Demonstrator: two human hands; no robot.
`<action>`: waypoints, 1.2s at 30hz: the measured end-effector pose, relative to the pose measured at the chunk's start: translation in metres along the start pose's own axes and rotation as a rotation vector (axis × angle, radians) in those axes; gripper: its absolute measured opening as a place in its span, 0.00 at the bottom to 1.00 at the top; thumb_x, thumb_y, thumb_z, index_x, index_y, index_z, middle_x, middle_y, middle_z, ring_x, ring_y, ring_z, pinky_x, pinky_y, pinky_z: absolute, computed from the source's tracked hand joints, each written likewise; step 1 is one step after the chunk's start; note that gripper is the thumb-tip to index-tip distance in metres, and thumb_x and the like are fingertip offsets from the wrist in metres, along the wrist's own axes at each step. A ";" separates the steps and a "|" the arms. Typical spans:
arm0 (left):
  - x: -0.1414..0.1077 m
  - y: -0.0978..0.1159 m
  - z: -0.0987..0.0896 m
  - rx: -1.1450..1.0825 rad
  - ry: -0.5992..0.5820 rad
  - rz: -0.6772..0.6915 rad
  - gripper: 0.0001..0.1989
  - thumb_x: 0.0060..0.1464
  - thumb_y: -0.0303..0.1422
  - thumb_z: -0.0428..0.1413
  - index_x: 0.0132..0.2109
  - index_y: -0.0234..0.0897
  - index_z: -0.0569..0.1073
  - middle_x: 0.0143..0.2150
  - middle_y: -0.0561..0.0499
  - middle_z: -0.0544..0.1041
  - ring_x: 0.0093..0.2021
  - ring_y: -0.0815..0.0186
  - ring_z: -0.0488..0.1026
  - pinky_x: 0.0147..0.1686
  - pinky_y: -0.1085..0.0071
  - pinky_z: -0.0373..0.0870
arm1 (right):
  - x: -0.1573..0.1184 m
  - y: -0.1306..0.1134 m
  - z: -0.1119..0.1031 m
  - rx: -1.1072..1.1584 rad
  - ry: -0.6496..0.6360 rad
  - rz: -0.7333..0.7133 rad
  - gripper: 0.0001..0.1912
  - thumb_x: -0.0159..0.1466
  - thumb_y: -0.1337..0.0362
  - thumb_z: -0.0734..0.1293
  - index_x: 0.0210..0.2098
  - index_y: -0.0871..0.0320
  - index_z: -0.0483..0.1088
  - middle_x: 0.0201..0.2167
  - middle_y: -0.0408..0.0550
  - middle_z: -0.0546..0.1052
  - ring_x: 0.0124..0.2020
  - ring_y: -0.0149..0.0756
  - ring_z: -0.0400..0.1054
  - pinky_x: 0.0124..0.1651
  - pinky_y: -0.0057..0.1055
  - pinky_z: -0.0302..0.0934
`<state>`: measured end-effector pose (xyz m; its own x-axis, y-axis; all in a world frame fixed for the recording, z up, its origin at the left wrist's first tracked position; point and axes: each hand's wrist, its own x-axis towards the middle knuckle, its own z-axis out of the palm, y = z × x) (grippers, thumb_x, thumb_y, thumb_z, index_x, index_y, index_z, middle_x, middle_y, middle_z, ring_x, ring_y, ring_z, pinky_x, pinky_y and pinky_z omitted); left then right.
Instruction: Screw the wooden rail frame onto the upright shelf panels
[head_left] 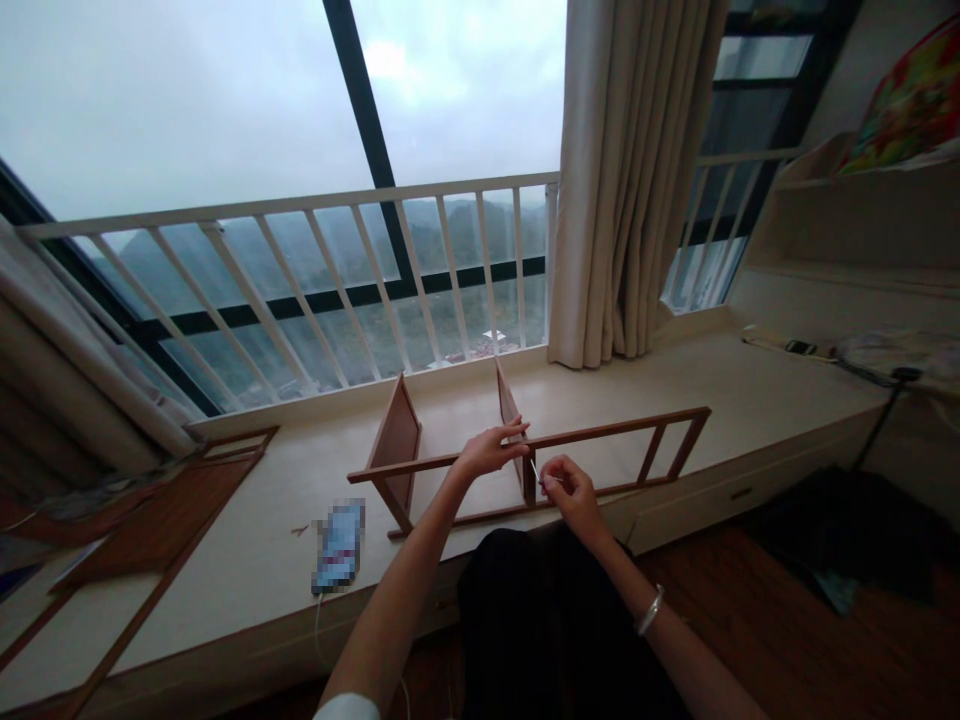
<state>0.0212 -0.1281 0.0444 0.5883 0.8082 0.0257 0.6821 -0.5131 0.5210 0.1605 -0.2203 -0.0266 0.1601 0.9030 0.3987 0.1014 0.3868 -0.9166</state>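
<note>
A brown wooden frame lies on its side along the white window ledge, with two upright panels joined to it, a left panel and a middle panel. My left hand grips the frame's upper rail where the middle panel meets it, fingers reaching over the joint. Just right of that joint, my right hand pinches a small thin metal rod, which looks like a hex key. Its tip points at the short crosspiece. The far end is hidden by my fingers.
A phone with a white cable lies on the ledge, small bits beside it. More brown wooden parts lie at the left. Behind are a white railing and a beige curtain. Dark cloth covers the floor at right.
</note>
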 end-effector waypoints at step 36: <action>0.001 -0.008 0.003 -0.045 0.004 0.049 0.22 0.52 0.46 0.41 0.54 0.51 0.58 0.59 0.55 0.52 0.28 0.74 0.67 0.21 0.79 0.64 | 0.011 0.022 0.010 -0.001 0.046 -0.042 0.03 0.55 0.64 0.59 0.27 0.58 0.60 0.22 0.39 0.62 0.22 0.25 0.58 0.23 0.22 0.54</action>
<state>0.0178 -0.1241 0.0375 0.6190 0.7834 0.0554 0.6322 -0.5389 0.5567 0.1547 -0.2003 -0.0427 0.2002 0.8764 0.4380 0.1100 0.4241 -0.8989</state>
